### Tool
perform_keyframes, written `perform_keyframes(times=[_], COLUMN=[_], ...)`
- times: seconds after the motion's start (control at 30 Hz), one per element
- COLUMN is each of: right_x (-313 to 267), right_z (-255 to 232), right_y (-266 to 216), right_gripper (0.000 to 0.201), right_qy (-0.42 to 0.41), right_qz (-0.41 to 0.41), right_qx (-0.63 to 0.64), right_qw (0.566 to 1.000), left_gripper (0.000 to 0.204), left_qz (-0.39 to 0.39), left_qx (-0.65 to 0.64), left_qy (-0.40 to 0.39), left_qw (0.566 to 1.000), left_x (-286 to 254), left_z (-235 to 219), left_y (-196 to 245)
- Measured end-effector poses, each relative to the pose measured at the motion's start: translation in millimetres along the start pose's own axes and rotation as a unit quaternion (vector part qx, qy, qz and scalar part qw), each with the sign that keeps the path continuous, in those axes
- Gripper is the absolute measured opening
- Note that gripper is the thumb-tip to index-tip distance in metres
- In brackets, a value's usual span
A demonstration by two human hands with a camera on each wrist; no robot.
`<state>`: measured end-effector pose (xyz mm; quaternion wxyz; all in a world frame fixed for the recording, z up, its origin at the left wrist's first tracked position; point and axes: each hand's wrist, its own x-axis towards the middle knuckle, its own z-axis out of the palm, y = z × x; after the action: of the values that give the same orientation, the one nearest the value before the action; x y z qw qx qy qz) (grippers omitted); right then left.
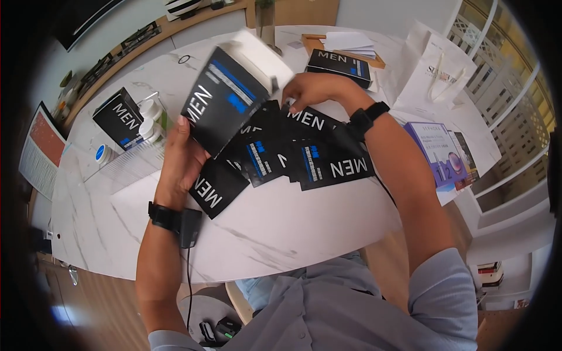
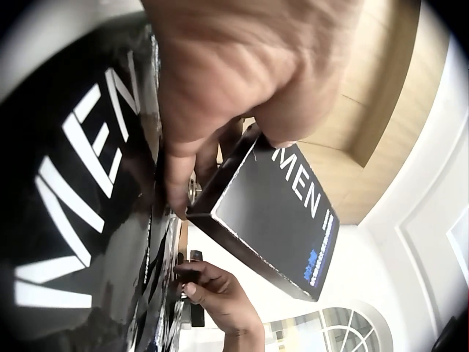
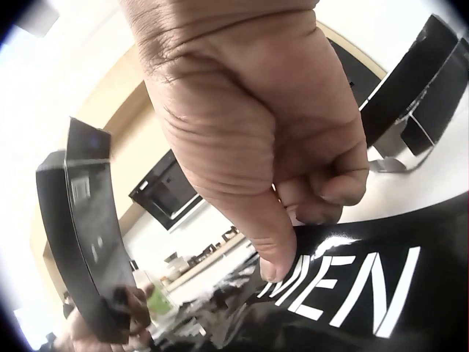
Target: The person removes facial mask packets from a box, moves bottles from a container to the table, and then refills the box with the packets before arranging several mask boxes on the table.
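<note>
My left hand point(image 1: 182, 157) grips a black MEN box point(image 1: 225, 99), tilted above the table; a white inner surface shows at its far end. In the left wrist view the thumb lies on the face of that box point(image 2: 275, 220), the fingers behind it. Several black MEN packets point(image 1: 336, 161) lie overlapping below the hands. At the far edge of this pile, my right hand point(image 1: 319, 92) pinches one packet point(image 1: 305, 119). The right wrist view shows the right thumb pressed on the packet point(image 3: 344, 286), with the other fingers curled; the packet's gripped edge is partly hidden.
Another MEN box point(image 1: 339, 67) lies at the back by a wooden tray point(image 1: 377, 60). On the left stand a MEN box point(image 1: 119, 120) and white-lidded jars point(image 1: 151, 110) near a clear ribbed holder point(image 1: 126, 169). A white paper bag point(image 1: 427, 76) and purple box point(image 1: 436, 152) are on the right.
</note>
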<state>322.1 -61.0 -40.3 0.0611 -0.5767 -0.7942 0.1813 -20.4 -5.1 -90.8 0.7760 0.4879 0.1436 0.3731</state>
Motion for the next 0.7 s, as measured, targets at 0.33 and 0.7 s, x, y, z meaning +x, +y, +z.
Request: perform_keyframes(times=[0.33,0.7], right_x=[-45,-25], right_z=[-73,-72], right_y=[-49,-27], right_gripper=[0.026,0.016], right_qy=[0.305,0.521], right_qz=[0.049,-0.058], right_qx=[0.117,0.439], right_qw=[0.944,0.729], left_gripper=[0.072,0.058], left_qz=[0.017,-0.014], left_qx=[-0.032,-0.058], left_qy=[0.066,0.117], left_qw=[0.997,0.991], left_x=[-13,-8], left_z=[-8,-18], left_y=[5,-9])
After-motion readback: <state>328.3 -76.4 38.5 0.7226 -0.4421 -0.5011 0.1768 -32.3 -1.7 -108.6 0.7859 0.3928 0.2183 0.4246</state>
